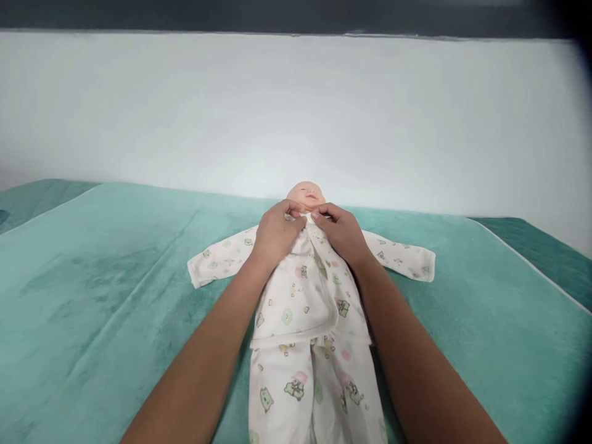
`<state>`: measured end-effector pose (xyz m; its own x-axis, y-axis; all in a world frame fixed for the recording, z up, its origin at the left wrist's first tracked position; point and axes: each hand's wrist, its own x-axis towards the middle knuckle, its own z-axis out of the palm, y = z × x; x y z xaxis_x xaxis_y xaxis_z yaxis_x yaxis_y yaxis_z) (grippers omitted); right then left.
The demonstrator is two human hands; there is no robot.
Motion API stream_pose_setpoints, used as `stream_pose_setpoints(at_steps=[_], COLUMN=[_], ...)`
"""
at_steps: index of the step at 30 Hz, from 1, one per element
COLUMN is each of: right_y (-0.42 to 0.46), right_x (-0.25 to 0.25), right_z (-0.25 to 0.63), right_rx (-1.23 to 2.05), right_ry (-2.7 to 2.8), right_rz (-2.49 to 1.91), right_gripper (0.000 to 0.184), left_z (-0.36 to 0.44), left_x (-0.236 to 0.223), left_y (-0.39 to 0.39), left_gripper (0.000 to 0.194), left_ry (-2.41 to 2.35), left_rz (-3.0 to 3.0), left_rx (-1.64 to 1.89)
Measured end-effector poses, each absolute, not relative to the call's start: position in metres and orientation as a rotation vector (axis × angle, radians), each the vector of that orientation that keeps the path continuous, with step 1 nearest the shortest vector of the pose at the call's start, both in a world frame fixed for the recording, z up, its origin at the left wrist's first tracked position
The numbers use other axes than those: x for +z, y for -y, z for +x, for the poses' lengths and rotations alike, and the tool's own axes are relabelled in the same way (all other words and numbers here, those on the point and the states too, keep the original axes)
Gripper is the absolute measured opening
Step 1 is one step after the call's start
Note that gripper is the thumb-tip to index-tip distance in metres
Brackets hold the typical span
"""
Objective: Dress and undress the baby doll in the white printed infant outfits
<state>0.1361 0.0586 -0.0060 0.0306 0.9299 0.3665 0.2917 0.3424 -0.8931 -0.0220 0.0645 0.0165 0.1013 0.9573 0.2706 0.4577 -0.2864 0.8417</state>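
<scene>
A baby doll (306, 192) lies on its back, its head at the far end and its neck partly behind my fingers. It wears a white long-sleeved baby shirt (296, 302) printed with small bears, and matching trousers (282, 388). Both sleeves stretch out sideways. My left hand (279, 231) pinches the shirt's collar edge just under the doll's chin. On the other side of the neckline, my right hand (341, 231) grips the collar too, fingertips close to the left ones. Below my hands the shirt front overlaps in loose folds. Any fastener between my fingertips is hidden.
A teal plush blanket (139, 296) spreads under the doll, with a crease running along its left part. Darker teal bedding (541, 253) shows at the right edge. Behind stands a white wall (296, 111) with a dark band (277, 15) along the top.
</scene>
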Motion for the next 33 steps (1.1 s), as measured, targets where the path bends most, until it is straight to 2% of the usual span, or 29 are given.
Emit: stream_pose_setpoints(at_steps=[15, 28, 33], right_y=[-0.0645, -0.0614, -0.0601], right_x=[-0.0073, -0.0046, -0.0051], right_z=[0.1397, 0.1396, 0.1398], right_rx=[0.974, 0.95, 0.927], right_ry=[1.395, 1.448, 1.477], right_rz=[-1.051, -1.041, -1.046], right_gripper=[0.012, 0.012, 0.017], left_z=[-0.0234, -0.0213, -0.0206], left_x=[0.0209, 0.0245, 0.0208], left_y=[-0.0573, -0.0569, -0.0589], left_gripper=[0.019, 0.02, 0.016], left_ry=[-1.332, -1.394, -1.419], left_rz=[2.035, 2.064, 2.016], left_rx=[1.084, 1.021, 1.056])
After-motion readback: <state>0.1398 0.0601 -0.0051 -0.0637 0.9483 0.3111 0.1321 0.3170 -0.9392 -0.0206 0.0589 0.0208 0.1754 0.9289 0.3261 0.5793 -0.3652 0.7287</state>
